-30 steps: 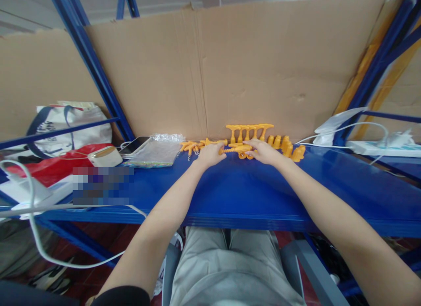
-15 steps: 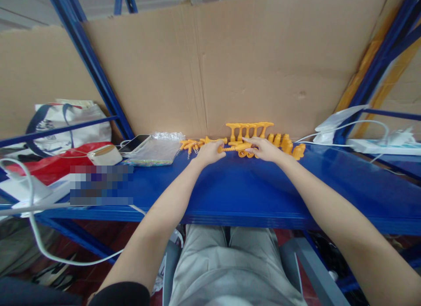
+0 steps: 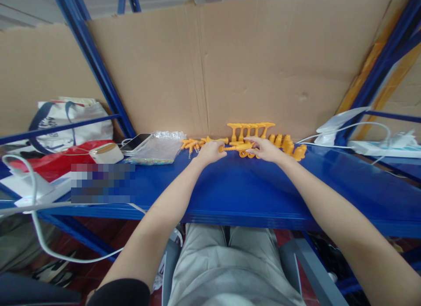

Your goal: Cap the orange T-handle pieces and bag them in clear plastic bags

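Observation:
My left hand (image 3: 211,152) is closed on the end of a yellow ridged plastic piece (image 3: 230,148) that points to the right. My right hand (image 3: 267,149) has its fingers bent and closed at the right end of a yellow piece (image 3: 244,145), close to that ridged one. Whether the two are joined cannot be made out. Round yellow pieces (image 3: 250,155) lie beneath the right fingers. Left of my left hand are yellow handles with metal spirals (image 3: 190,147), like corkscrews. Behind, several T-shaped yellow pieces (image 3: 251,129) stand in a row.
More yellow pieces (image 3: 287,144) stand right of my right hand on the blue shelf (image 3: 243,192). To the left lie a clear plastic packet (image 3: 157,149), a phone (image 3: 138,142) and a white cable (image 3: 39,231). A cardboard sheet (image 3: 256,64) closes off the back.
Both hands keep almost the same place and hold. The whole view has shifted very slightly; the yellow pieces show no clear movement.

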A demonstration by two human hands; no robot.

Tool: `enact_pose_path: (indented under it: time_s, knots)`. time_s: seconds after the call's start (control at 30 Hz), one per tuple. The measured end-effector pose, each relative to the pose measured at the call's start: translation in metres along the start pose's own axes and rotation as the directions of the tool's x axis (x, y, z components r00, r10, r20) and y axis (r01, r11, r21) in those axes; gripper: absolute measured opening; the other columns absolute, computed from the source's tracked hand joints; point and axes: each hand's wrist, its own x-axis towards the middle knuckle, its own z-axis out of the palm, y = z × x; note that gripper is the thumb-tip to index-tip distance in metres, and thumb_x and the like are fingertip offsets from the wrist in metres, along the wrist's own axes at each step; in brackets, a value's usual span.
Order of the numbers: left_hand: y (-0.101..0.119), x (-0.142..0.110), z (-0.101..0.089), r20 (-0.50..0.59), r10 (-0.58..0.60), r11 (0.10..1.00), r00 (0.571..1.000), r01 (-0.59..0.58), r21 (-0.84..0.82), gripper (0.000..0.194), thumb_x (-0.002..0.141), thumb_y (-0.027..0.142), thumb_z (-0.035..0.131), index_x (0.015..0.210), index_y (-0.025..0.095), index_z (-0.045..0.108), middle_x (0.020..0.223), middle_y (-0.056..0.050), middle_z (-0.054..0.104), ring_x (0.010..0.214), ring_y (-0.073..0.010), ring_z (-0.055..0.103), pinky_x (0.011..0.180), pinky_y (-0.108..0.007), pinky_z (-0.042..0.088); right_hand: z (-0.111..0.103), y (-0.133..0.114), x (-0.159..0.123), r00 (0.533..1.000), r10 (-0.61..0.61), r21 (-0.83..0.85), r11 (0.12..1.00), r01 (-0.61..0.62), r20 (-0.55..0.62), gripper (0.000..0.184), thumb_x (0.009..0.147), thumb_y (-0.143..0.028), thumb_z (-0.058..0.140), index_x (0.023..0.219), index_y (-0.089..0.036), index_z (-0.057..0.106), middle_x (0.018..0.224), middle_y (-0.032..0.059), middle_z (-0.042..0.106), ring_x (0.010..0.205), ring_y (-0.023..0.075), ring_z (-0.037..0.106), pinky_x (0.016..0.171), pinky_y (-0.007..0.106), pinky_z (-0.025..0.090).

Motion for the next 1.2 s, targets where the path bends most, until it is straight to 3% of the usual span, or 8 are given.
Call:
enact_pose_path:
  time_s: [0.13, 0.37, 0.47, 0.57, 0.7, 1.07, 1.2]
  knots:
    - [0.000, 0.001, -0.001, -0.022, -0.006, 1.000, 1.000, 0.006, 0.004, 0.024, 0.080, 0.024, 0.058, 0.099, 0.018, 0.070, 0.095, -0.008, 0.074, 0.094, -0.0244, 0.069, 0.085, -0.032, 0.051, 0.002, -0.003, 0.000, 0.998, 0.054, 0.141, 0.989, -0.050, -0.023, 0.037, 0.084, -0.030, 0.067, 0.119, -0.017, 0.062, 0.095, 0.0076, 0.068, 0.076, 0.0198, 0.067, 0.075, 0.037, 0.057]
    - [0.003, 0.001, -0.001, -0.027, 0.001, 1.000, 1.000, -0.002, -0.017, 0.024, 0.079, 0.024, 0.058, 0.098, 0.018, 0.070, 0.094, -0.007, 0.074, 0.092, -0.0240, 0.069, 0.083, -0.032, 0.050, 0.004, -0.020, -0.001, 0.969, 0.240, 0.312, 0.918, -0.245, 0.055, 0.012, 0.095, -0.029, 0.053, 0.095, -0.018, 0.057, 0.066, 0.0000, 0.064, 0.049, 0.0117, 0.059, 0.057, 0.025, 0.053]
    - [0.002, 0.001, 0.001, -0.031, -0.001, 1.000, 1.000, 0.000, -0.019, 0.023, 0.079, 0.023, 0.058, 0.098, 0.018, 0.070, 0.093, -0.007, 0.074, 0.091, -0.0237, 0.069, 0.083, -0.031, 0.050, 0.003, -0.026, -0.003, 0.955, 0.277, 0.352, 0.888, -0.296, 0.105, 0.014, 0.098, -0.030, 0.048, 0.090, -0.019, 0.054, 0.065, -0.0002, 0.066, 0.047, 0.0098, 0.058, 0.057, 0.024, 0.052]
    - [0.001, 0.001, 0.001, -0.043, -0.002, 1.000, 0.999, 0.001, -0.022, 0.023, 0.079, 0.024, 0.058, 0.097, 0.018, 0.070, 0.092, -0.008, 0.074, 0.090, -0.0241, 0.069, 0.081, -0.031, 0.050, -0.001, -0.024, -0.005, 0.944, 0.291, 0.398, 0.856, -0.328, 0.153, 0.015, 0.093, -0.032, 0.058, 0.100, -0.020, 0.052, 0.071, 0.0006, 0.068, 0.053, 0.0108, 0.062, 0.056, 0.023, 0.051]
    - [0.001, 0.000, 0.000, -0.071, 0.011, 1.000, 0.997, -0.013, -0.027, 0.022, 0.081, 0.026, 0.059, 0.099, 0.017, 0.069, 0.093, -0.009, 0.073, 0.091, -0.0250, 0.068, 0.079, -0.031, 0.049, -0.007, -0.013, -0.005, 0.951, 0.231, 0.482, 0.822, -0.303, 0.205, 0.042, 0.079, -0.029, 0.075, 0.110, -0.021, 0.047, 0.077, -0.0002, 0.069, 0.060, 0.0130, 0.065, 0.060, 0.026, 0.053]
    - [-0.002, -0.001, 0.002, -0.135, 0.081, 0.992, 0.988, -0.092, -0.082, 0.021, 0.091, 0.033, 0.056, 0.105, 0.019, 0.063, 0.101, -0.008, 0.071, 0.097, -0.0217, 0.066, 0.081, -0.029, 0.047, -0.010, -0.022, -0.006, 0.928, 0.309, 0.486, 0.791, -0.373, 0.209, 0.024, 0.089, -0.039, 0.065, 0.088, -0.020, 0.050, 0.070, 0.0027, 0.071, 0.051, 0.0118, 0.063, 0.052, 0.023, 0.050]
    - [-0.001, -0.001, 0.005, -0.127, 0.079, 0.994, 0.989, -0.088, -0.070, 0.023, 0.091, 0.033, 0.058, 0.109, 0.019, 0.061, 0.107, -0.008, 0.069, 0.102, -0.0221, 0.064, 0.084, -0.029, 0.047, -0.010, -0.028, -0.007, 0.909, 0.352, 0.480, 0.771, -0.417, 0.224, 0.031, 0.093, -0.045, 0.059, 0.077, -0.019, 0.051, 0.065, 0.0044, 0.070, 0.049, 0.0108, 0.062, 0.050, 0.021, 0.049]
